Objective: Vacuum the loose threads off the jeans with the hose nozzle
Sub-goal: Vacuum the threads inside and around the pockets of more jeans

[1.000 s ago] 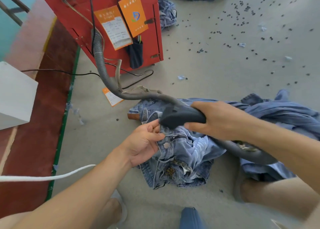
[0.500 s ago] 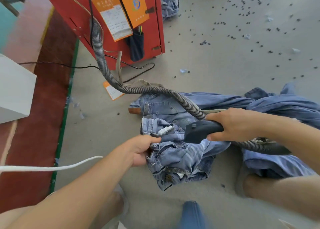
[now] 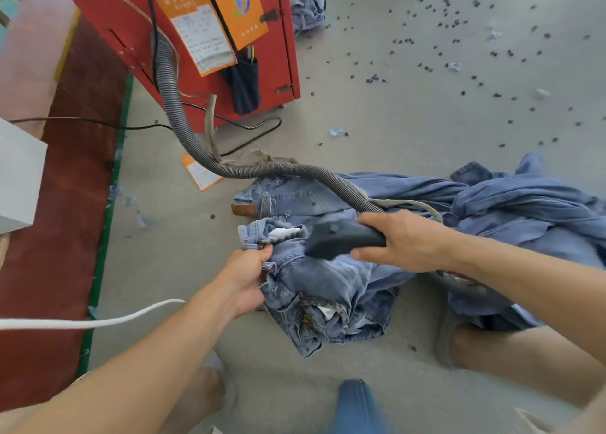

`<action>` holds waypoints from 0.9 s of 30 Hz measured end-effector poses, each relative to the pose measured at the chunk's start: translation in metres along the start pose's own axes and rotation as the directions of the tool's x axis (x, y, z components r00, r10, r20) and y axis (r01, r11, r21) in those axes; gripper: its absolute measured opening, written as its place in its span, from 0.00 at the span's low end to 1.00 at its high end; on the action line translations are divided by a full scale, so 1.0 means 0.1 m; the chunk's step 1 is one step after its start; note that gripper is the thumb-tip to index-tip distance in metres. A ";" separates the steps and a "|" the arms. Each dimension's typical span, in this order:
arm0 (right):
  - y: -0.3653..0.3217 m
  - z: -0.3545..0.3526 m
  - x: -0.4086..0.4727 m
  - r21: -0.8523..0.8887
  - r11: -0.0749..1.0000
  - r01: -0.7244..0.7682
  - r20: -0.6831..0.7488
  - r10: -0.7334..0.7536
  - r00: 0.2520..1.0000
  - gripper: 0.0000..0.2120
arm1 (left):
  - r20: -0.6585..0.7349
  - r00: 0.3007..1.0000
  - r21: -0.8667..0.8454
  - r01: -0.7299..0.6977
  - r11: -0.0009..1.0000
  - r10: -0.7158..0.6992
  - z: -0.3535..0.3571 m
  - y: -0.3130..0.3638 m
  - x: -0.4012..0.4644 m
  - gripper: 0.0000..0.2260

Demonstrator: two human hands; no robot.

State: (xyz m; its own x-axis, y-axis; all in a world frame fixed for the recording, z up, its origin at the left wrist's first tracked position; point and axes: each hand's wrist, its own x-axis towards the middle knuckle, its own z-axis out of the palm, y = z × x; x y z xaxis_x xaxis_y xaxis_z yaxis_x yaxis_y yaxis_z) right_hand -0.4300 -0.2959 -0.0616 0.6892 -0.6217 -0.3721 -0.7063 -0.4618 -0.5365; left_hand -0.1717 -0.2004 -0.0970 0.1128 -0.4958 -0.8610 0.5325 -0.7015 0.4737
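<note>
- A red metal cabinet stands at the far left of the grey concrete floor, with two orange paper notices fixed to its front and a dark fabric pouch hanging below them.
- A third orange notice lies flat on the floor near the cabinet's foot, partly under the hose.
- A thin black cable runs from the left edge to the cabinet and loops on the floor in front of it.
- A white cord crosses the near left part of the floor, ending behind the left forearm.
- Small dark scraps are scattered over the far right of the floor.
- A heap of more blue denim garments lies at the right edge, touching the worked pair.
- A grey ribbed flexible hose drops from the cabinet, curves along the floor and rises over the denim to the nozzle.
- The crumpled blue denim jeans lie in the middle of the floor, between the two hands.
- The left hand grips a bunched fold at the jeans' left side, fingers curled into the cloth.
- The right hand is wrapped around the rear of the dark grey plastic hose nozzle, whose mouth points left and down, on or just above the denim near the left hand.
</note>
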 end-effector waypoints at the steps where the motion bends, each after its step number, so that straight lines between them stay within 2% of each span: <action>1: -0.01 -0.05 0.01 0.051 0.999 -0.001 -0.085 0.005 0.996 0.11 | -0.005 1.000 0.003 0.005 1.000 -0.005 0.01 0.00 -0.01 0.14; 3: 0.04 -0.24 -0.01 0.126 0.992 -0.028 -0.177 0.050 0.983 0.10 | 0.006 1.000 0.004 0.023 1.000 -0.024 0.04 0.02 -0.04 0.14; 4: 0.09 -0.35 -0.05 0.119 0.992 -0.046 -0.171 0.066 0.983 0.10 | 0.018 0.999 -0.006 0.027 1.000 -0.027 0.05 0.02 -0.05 0.15; 8: 0.19 -0.37 -0.17 -0.061 0.994 -0.089 0.041 0.092 0.995 0.14 | 0.053 0.998 -0.042 0.030 0.999 -0.028 0.09 0.05 -0.08 0.17; 10: 0.10 -0.19 -0.12 -0.105 0.992 -0.076 0.079 0.084 0.993 0.15 | 0.057 0.998 -0.058 0.027 0.998 -0.023 0.11 0.05 -0.10 0.16; 12: -0.03 -0.11 -0.07 0.013 0.999 -0.038 0.035 0.037 0.999 0.12 | 0.044 0.999 -0.059 0.017 0.998 -0.014 0.13 0.03 -0.10 0.15; 14: -0.10 -0.19 -0.05 0.205 0.979 -0.010 -0.053 0.021 0.998 0.09 | 0.039 0.999 -0.056 0.011 0.998 -0.009 0.11 0.03 -0.10 0.15; 15: -0.09 -0.27 -0.05 0.247 0.969 0.000 -0.114 0.029 0.993 0.08 | 0.043 0.999 -0.046 0.013 0.999 -0.011 0.10 0.03 -0.10 0.15; 17: 0.00 -0.45 -0.07 0.227 0.973 -0.038 -0.171 0.078 0.982 0.08 | 0.048 0.999 -0.043 0.020 0.999 -0.018 0.09 0.03 -0.11 0.15; 19: 0.10 -0.53 -0.09 0.147 0.982 -0.117 -0.100 0.132 0.986 0.09 | 0.051 0.998 -0.048 0.024 0.999 -0.021 0.09 0.04 -0.13 0.16; 22: 0.08 -0.34 -0.07 -0.014 0.992 -0.123 0.036 0.123 0.992 0.10 | 0.080 0.997 -0.029 0.011 1.000 -0.008 0.09 0.02 -0.15 0.15; 24: -0.04 -0.15 -0.04 0.011 0.998 -0.066 0.065 0.065 0.996 0.12 | 0.087 0.996 -0.025 0.007 1.000 -0.005 0.09 0.00 -0.15 0.15; 27: -0.14 -0.18 -0.01 0.172 0.985 0.005 -0.061 0.006 0.998 0.09 | 0.085 0.996 -0.032 0.026 0.999 -0.023 0.06 0.00 -0.16 0.17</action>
State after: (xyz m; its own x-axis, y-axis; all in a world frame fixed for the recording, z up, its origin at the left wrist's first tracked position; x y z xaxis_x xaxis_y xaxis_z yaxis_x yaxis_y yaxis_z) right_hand -0.4234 -0.3000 -0.0401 0.6740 -0.6617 -0.3284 -0.6647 -0.3494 -0.6603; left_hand -0.1786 -0.1957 -0.0820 0.0292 -0.5211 -0.8530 0.5616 -0.6974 0.4453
